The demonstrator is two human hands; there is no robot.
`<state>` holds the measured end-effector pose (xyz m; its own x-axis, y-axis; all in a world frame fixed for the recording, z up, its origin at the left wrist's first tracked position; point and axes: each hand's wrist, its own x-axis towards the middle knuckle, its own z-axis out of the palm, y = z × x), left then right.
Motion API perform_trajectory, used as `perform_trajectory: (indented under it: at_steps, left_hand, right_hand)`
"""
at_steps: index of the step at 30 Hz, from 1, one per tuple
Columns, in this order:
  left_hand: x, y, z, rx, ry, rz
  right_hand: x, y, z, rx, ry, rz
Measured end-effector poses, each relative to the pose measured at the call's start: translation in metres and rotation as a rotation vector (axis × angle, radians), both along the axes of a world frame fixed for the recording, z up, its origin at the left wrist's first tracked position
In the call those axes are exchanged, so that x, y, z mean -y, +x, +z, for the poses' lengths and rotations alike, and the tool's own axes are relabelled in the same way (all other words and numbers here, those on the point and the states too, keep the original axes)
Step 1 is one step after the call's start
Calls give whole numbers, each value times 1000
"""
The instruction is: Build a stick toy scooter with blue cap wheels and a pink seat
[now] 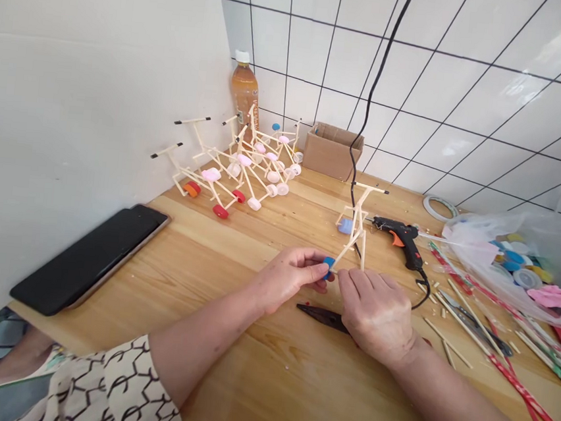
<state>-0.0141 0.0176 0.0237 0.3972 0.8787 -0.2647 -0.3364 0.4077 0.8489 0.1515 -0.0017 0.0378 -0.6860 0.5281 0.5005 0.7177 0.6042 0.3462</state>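
My left hand (pixel 311 272) is closed, with thumb and fingers pinching one blue round plastic cap (pixel 327 268). My right hand (pixel 375 309) is curled shut on the near end of one pale wooden stick frame (pixel 357 223); its fingertips are hidden. The frame is right of the middle of the brown wooden table (pixel 243 392). Its long way goes up and away from me, leaning a bit. Its top bar (pixel 374 189) points left and right, with a black tip at the right end. One pale blue cap (pixel 345 226) is on its left side.

Right of the frame lies one black glue gun (pixel 400 235) with an orange trigger, its nose pointing left at the frame. One dark pointed tool (pixel 322 316) lies near me, part hidden by my right hand, its tip to the left. At the far left are more stick frames (pixel 246 157), too tangled to count. Two red caps (pixel 220 211) show there. One brown cardboard box (pixel 332 152) and one bottle (pixel 245 91) are far off.
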Motion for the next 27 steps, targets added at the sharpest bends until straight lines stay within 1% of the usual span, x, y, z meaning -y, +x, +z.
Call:
perform_trajectory:
  at_steps: [5, 7, 10, 12, 16, 20, 23, 27]
  left_hand:
    - [4, 3, 3, -235, 131, 6]
    - [6, 4, 3, -310, 182, 29]
    - [9, 8, 4, -327, 258, 98]
    - [10, 9, 5, -306, 281, 121]
    - [11, 10, 7, -246, 224, 97]
    - [12, 12, 7, -240, 258, 144]
    - [12, 13, 8, -212, 229, 170]
    - [12, 15, 7, -148, 139, 128]
  right_hand:
    - [0, 0, -4, -34, 4, -4]
    - [-1, 1, -5, -57, 13, 9]
    - [-1, 3, -6, -83, 34, 22]
    - [0, 3, -6, -95, 42, 25]
    - [0, 3, -5, -139, 24, 30]
    - [0, 2, -4, -178, -26, 12]
    - [-1, 3, -3, -167, 8, 35]
    - [-1, 4, -2, -140, 53, 59]
